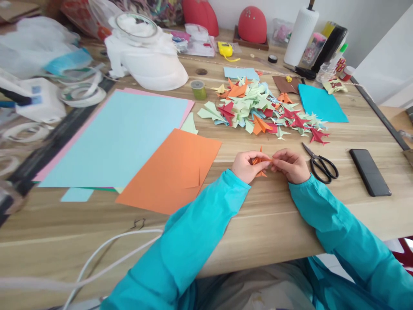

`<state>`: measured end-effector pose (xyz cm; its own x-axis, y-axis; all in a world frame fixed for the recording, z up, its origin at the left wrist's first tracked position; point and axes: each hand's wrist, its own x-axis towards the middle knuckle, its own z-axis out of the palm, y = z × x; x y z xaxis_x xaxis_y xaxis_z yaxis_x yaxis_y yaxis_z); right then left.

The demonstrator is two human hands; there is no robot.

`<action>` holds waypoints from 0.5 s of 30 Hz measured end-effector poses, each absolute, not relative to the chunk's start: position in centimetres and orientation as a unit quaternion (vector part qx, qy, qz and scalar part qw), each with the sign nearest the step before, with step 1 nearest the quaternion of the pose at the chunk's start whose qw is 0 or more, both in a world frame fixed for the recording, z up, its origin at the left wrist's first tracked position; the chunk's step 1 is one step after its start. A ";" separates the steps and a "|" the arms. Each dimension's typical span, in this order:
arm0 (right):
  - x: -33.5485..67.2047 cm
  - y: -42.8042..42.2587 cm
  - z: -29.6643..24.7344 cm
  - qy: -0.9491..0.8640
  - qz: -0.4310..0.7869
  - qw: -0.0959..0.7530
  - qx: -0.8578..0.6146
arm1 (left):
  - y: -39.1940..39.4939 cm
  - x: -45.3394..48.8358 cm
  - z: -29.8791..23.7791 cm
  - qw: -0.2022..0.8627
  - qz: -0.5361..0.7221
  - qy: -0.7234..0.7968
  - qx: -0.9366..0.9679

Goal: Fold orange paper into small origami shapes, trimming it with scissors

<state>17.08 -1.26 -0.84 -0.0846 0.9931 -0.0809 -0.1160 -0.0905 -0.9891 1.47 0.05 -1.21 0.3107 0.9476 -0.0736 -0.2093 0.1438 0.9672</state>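
Between my two hands is a small folded orange paper plane (260, 174), its points sticking out above and below the fingers. My left hand (247, 165) pinches its body. The fingertips of my right hand (292, 165) pinch its right end, and part of the plane is hidden behind the fingers. Just right of my right hand lie black-handled scissors (323, 168), blades toward the upper left. Beyond my hands spreads a heap of folded paper planes (253, 101) in pale green, red, orange and blue.
Orange paper (158, 181) overlaps large light blue sheets (119, 133) on the left. A phone (370, 172) lies at the right. Farther back are a turquoise sheet (322, 103), a thread spool (198, 89), a white cap (151, 62) and a yellow tape measure (225, 49). White cables (106, 254) cross the front left.
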 end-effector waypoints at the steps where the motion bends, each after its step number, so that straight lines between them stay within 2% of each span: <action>1: 17.2 -1.2 -0.9 -0.478 0.562 0.492 -0.461 | 0.2 1.4 -1.2 0.667 0.444 0.378 0.464; 9: 17.0 -1.2 -0.8 -0.530 0.532 0.498 -0.433 | 0.8 0.9 -1.3 0.747 0.423 0.325 0.397; 15: 17.1 -1.4 -0.8 -0.472 0.604 0.468 -0.441 | 0.6 1.0 -1.3 0.715 0.451 0.343 0.409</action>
<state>17.10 -1.36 -0.75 -0.1731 0.9807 -0.0905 -0.1494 -0.1170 -0.9818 1.04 0.62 -1.33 0.3578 0.9260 -0.1202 -0.3649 0.2571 0.8948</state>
